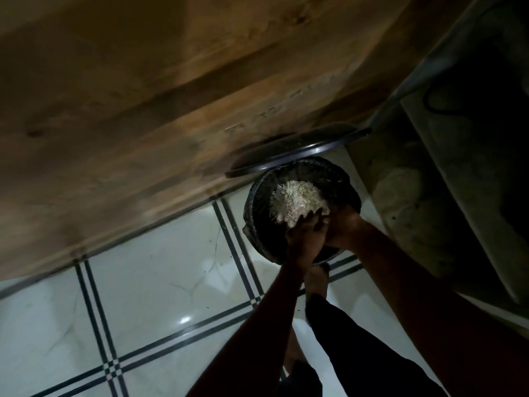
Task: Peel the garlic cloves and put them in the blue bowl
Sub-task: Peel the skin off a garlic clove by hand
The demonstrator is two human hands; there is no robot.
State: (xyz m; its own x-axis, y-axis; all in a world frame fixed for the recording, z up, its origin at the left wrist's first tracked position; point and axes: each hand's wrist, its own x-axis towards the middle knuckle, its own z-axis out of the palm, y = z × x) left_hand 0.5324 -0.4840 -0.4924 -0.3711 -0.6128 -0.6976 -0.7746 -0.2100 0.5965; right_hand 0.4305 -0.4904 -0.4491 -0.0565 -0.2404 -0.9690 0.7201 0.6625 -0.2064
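While I stand over a dark round bin just right of the frame's centre, both my hands meet above its mouth, cupped together around a pale heap of garlic skins. My left hand comes up from the lower middle of the frame, fingers curled under the near side of the heap. My right hand reaches in from the lower right and presses against the heap's right side; the light is dim, and I cannot tell exactly how its fingers lie. The bin's lid stands tipped open behind it, against a brown wooden panel that fills the upper left. My foot rests just below the bin, perhaps on a pedal, though that part is too dark to make out. Pale floor tiles with dark double lines cover the lower left, and a grey counter edge runs down the right side.

No peeled cloves and no blue bowl appear anywhere in this view. I judge that the peeling itself is finished and this is the clean-up: discarding the papery skins. The next move calls for parting my hands over the opening so the light skins fall inside rather than drifting onto the tiles, then shaking off any bits that cling to my fingers.
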